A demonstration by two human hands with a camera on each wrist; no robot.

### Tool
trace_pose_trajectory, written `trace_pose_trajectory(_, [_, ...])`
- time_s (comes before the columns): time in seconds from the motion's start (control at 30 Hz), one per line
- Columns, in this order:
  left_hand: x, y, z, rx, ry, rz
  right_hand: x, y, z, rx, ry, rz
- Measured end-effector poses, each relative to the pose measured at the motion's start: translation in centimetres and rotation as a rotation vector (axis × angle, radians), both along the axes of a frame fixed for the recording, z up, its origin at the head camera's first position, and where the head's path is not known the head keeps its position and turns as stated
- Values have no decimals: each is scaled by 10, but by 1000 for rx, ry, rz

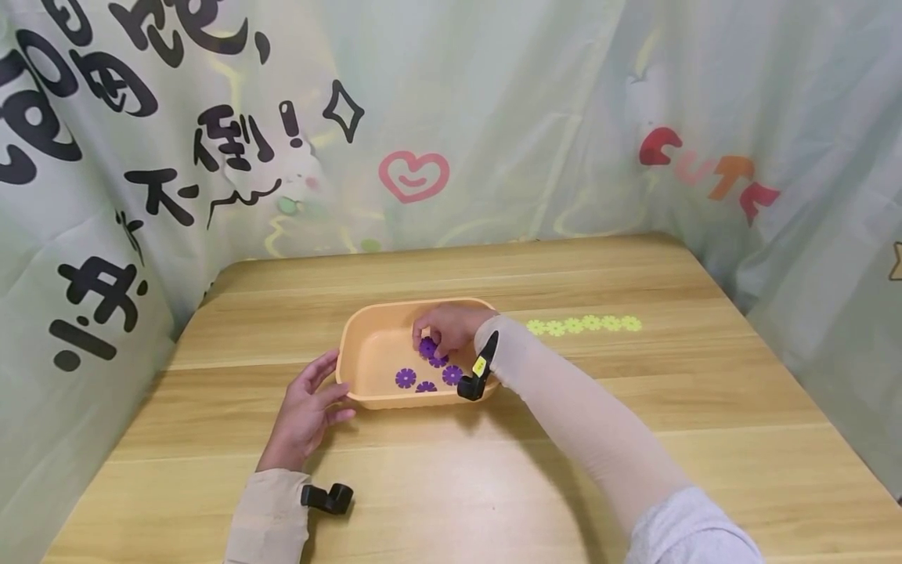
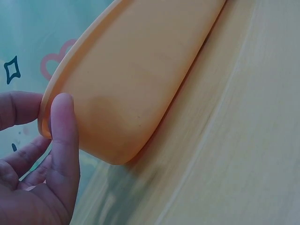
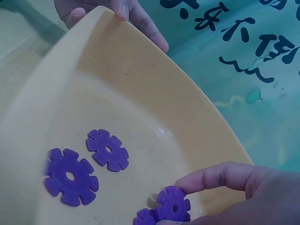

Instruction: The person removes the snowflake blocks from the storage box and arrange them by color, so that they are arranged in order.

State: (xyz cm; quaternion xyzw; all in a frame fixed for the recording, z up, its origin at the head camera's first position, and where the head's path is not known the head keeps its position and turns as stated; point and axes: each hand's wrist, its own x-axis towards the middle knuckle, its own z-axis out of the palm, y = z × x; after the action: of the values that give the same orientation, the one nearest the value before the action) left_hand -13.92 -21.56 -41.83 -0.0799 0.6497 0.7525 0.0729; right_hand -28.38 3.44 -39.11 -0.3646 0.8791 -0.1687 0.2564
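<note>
Left hand [image 1: 306, 411], fingers relaxed, steadies orange plastic tub [image 1: 373, 401]; right hand [image 1: 447, 329] pinches purple flower disc [image 3: 173, 204]. Three discs remain; yellow-green chain [image 1: 583, 323] lies assembled at right of centre.

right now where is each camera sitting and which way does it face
head: above, looking forward and down at the table; both sleeved arms, left hand, right hand show.
left wrist: beside the tub, facing its outer wall; left fingers at the rim.
right wrist: over the tub, facing in at purple discs; right fingertips on one.
All three share the tub.
</note>
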Motion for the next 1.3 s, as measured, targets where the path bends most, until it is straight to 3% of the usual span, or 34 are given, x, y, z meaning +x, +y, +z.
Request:
trace_pose_trajectory(0.53, [-1, 0, 1, -1, -8, 3, 0, 7, 5, 24, 57, -40])
trace_pose_trajectory(1.0, [5, -1, -3, -16, -22, 7, 0, 25, 17, -137, 12, -55])
trace_pose_trajectory(1.3, [2, 1, 2, -16, 1, -5, -1, 48, 38, -205, 25, -71])
